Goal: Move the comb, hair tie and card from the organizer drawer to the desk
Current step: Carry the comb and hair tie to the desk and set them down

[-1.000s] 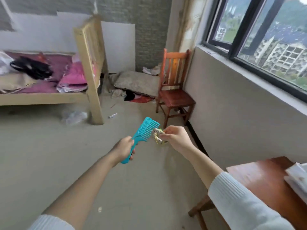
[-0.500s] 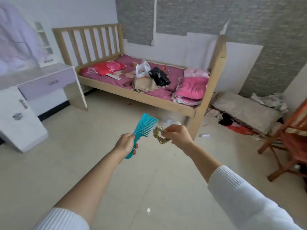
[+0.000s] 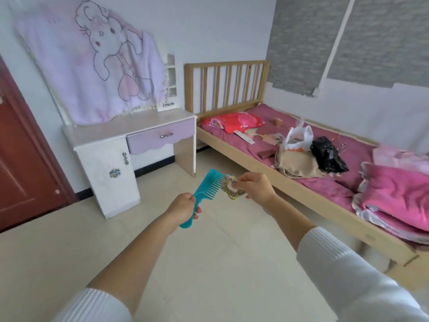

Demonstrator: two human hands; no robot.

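My left hand (image 3: 183, 209) grips the handle of a teal wide-tooth comb (image 3: 206, 190), whose teeth point up and to the right. My right hand (image 3: 254, 187) pinches a hair tie (image 3: 228, 188), a greyish and yellow scrunchie, right beside the comb's teeth. Both hands are held out in mid-air over the tiled floor. A white desk (image 3: 130, 131) with a lilac drawer (image 3: 160, 138) stands ahead to the left, against the wall. No card and no organizer are in view.
A wooden bed (image 3: 308, 196) with pink bedding, bags and pillows runs along the right. A pale cloth with a rabbit drawing (image 3: 92, 63) hangs over the desk's back. A red-brown door (image 3: 21, 163) is at the far left. Pale floor tiles (image 3: 209, 263) lie between me and the desk.
The view has swung left, from the window and chair past the bed to the white desk. Both hands keep their hold on the comb and hair tie, held out in front.
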